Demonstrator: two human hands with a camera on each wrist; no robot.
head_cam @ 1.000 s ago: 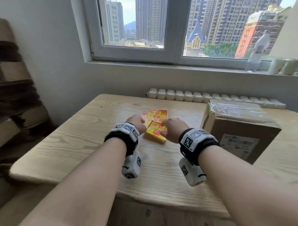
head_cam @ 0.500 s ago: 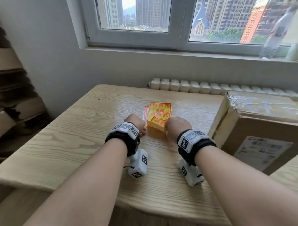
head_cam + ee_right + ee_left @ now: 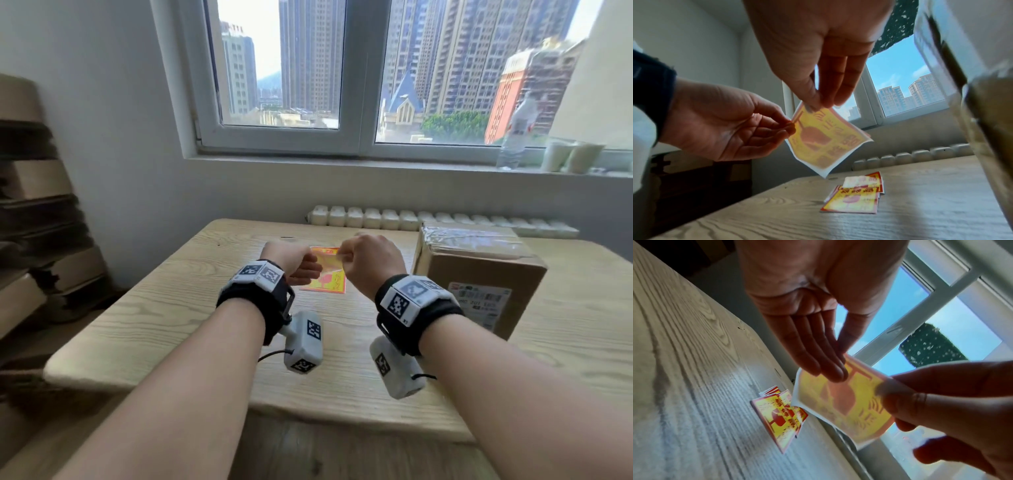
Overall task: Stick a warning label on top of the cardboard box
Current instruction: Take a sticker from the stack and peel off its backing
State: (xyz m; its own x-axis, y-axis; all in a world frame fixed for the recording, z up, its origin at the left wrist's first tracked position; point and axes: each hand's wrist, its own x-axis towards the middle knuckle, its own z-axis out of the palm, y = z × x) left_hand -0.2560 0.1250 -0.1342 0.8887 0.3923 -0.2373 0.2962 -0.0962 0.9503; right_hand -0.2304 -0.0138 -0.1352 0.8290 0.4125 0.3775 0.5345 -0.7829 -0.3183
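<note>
The cardboard box stands on the table to the right of both hands, nearer the right hand. Above the sticker stack, the warning label hangs between them: right hand and left hand each pinch one edge.

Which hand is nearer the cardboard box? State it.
Right. The right hand is raised just left of the cardboard box, pinching the warning label; the left hand pinches the label's other edge, farther from the box.
</note>
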